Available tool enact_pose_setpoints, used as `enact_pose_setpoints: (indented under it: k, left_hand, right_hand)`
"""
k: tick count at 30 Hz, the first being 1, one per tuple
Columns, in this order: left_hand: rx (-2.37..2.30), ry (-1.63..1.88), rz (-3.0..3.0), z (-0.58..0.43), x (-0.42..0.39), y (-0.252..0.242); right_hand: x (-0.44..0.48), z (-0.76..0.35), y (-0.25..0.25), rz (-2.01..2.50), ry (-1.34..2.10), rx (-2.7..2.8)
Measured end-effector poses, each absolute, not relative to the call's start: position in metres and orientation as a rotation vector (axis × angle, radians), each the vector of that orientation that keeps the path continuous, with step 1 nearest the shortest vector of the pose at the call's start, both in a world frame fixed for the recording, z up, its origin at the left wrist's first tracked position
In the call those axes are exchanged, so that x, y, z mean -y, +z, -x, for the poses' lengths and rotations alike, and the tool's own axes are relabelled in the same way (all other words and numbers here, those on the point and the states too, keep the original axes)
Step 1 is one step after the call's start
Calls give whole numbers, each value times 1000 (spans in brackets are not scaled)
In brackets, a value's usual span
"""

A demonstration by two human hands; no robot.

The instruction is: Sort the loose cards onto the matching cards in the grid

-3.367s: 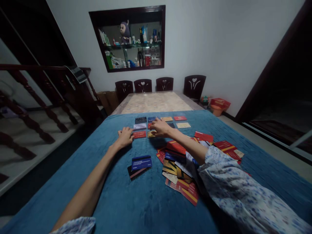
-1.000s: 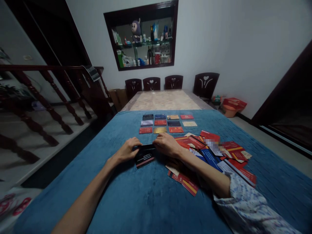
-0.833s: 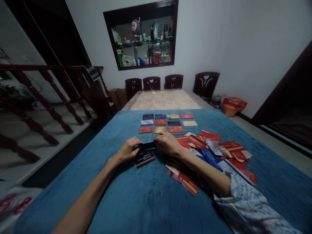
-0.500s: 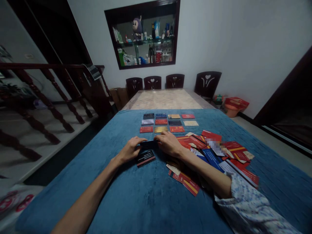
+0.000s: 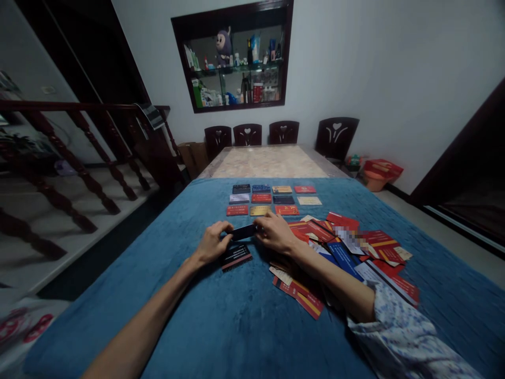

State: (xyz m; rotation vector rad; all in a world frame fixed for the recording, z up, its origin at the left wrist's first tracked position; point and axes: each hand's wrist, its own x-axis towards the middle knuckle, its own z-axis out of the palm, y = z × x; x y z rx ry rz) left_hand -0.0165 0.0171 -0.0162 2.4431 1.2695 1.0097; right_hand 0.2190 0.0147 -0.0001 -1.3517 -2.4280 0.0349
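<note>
Between my two hands a dark card [image 5: 243, 232] is held by its ends, tilted above the cloth; whether it is one card or several stacked I cannot tell. My left hand [image 5: 215, 242] pinches its left end, and my right hand [image 5: 274, 231] grips the right end. Just below lies a black card [image 5: 236, 258] with white print and a brownish stripe, partly behind my left fingers. Beyond my hands, cards sit in rows, among them a gold card [image 5: 260, 210] and a red card [image 5: 237, 210] nearest. Under and beside my right forearm spreads a loose pile of red cards [image 5: 384, 245].
A blue cloth [image 5: 189, 326] covers the near part of the table, with a bare marbled tabletop [image 5: 264, 160] behind it. Several dark chairs [image 5: 284, 132] stand at the far end. A wooden railing [image 5: 79, 139] runs along the left; a blue card [image 5: 344, 259] lies in the pile.
The dark card between my hands has been tipped so more of its face shows. Both hands have barely shifted; the cards on the cloth lie as before.
</note>
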Motion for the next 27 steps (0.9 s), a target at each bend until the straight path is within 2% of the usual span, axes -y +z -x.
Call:
enact_pose_setpoints:
  k: [12,16,22,27]
  left_hand:
    - [-1298,979,-2345,10,-15,-18]
    - [-1259,1031,-2381,11,-16,-18]
    - [-1180,1291,-2415,8,-6,-8]
    - [-1091,1303,-2469,-2,6,-2]
  right_hand:
    - [-26,-219,-13,984,213,2103]
    - [-24,-218,-13,912,95,2119]
    - [-20,-212,-11,877,-285,2170]
    - [-16,-208,-10,910,-329,2299]
